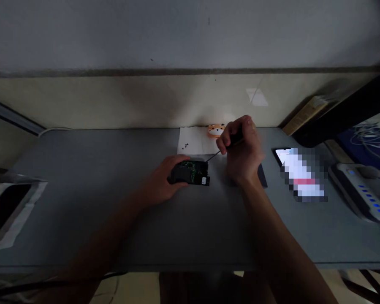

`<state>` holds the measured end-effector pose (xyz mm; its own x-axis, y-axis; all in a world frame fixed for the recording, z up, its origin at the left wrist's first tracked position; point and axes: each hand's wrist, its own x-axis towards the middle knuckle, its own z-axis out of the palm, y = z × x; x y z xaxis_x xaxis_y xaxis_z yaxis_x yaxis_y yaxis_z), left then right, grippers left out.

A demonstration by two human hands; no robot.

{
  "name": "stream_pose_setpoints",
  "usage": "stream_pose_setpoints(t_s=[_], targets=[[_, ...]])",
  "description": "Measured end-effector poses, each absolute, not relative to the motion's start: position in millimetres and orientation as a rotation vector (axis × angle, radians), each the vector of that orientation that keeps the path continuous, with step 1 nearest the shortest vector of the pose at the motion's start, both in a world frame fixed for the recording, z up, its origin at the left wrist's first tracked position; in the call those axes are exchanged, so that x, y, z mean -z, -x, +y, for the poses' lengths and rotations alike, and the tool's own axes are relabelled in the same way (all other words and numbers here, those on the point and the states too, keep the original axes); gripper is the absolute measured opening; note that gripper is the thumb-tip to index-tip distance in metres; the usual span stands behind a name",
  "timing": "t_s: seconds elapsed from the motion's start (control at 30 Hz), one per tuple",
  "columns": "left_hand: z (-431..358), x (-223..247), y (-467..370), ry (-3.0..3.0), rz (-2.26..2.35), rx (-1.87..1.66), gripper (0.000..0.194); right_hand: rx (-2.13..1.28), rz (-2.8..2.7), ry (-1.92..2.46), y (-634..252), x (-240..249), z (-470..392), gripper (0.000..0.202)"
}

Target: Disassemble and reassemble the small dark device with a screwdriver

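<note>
My left hand [164, 179] grips the left end of a small dark device with an exposed green circuit board [194, 172], holding it at the middle of the desk. My right hand [242, 147] is wrapped round the dark handle of a screwdriver [213, 156]. Its thin shaft slants down to the left, and the tip meets the upper right corner of the board. Behind the board lies a white paper [193, 139] with several tiny dark screws [185, 146] on it. An orange and white animal-faced item [215, 130] rests at the paper's right side.
A dark flat piece [262, 176] lies partly hidden behind my right wrist. Farther right are a lit phone [304, 175], a power strip [362, 192] and white cables [369, 136]. A dark flat object on white sheeting [20, 219] lies at far left. The wall [129, 101] bounds the desk's back.
</note>
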<state>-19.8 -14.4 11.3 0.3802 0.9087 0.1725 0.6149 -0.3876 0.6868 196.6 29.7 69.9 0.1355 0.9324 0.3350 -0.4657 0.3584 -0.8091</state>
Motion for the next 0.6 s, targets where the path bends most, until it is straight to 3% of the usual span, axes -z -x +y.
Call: stream_pose_setpoints(t_s=[0.23,0.4,0.6], targets=[[-13.3,-10.1,21.2,-2.059,1.328,-0.711,0.071,-1.226,-0.973,0.581,-198.1,-75.8,26.4,0.048],[-13.8,-11.3,20.5,-2.099,1.298,-0.703,0.067,-1.47,-1.066,0.512,-176.6,-65.1,16.4,0.048],[-13.4,-10.8,21.2,-2.094,1.282,-0.696,0.065,-1.412,-1.106,0.536,-176.9,-65.0,14.3,0.05]])
